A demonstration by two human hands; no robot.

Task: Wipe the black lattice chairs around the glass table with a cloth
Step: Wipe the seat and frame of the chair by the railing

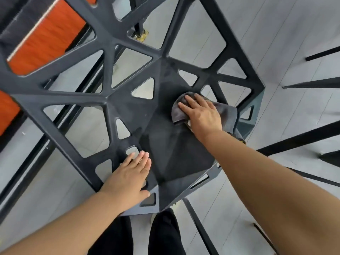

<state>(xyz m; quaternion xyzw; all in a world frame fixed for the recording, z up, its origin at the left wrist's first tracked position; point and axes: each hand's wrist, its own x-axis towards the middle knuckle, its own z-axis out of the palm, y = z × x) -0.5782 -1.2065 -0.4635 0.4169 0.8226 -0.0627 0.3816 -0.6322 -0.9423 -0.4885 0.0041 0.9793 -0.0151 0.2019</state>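
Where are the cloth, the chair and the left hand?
cloth (pixel 227 115), head view, grey fold right of the knuckles.
chair (pixel 173 144), head view, solid seat centre.
left hand (pixel 128 178), head view, back of hand.

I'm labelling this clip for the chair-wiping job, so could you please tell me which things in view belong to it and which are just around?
Part of the job:
- black lattice chair
- grey cloth, pressed flat on the seat
- right hand, on the cloth
- left hand, flat on the seat edge

Just around:
- orange panel
- thin black legs on the right
- grey floor
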